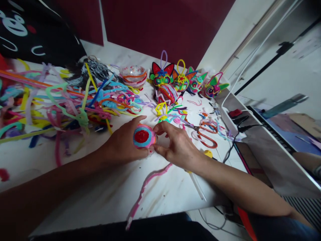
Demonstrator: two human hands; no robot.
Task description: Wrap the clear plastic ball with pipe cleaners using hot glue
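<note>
Between my hands is a small rounded piece [142, 136] wound in bands of pink and light blue around a red centre. My left hand [121, 140] is wrapped around its left side. On the opposite side, the thumb and fingers of my right hand [179, 144] pinch its edge; whatever lies between those fingertips is too small to make out. A pink fuzzy strip [146, 185] curves across the white table below my hands. Orange-handled scissors [208, 134] lie beyond my right hand. Partly behind my right forearm is a clear stick [197, 185].
Tangled colourful pipe cleaners [67, 103] cover the table's left side. At the back stand a clear bowl [134, 74] with coloured strands and several eared ornaments [162, 75]. Cut scraps [175, 113] lie in front. A raised edge [265, 150] and black cables [244, 128] border the right.
</note>
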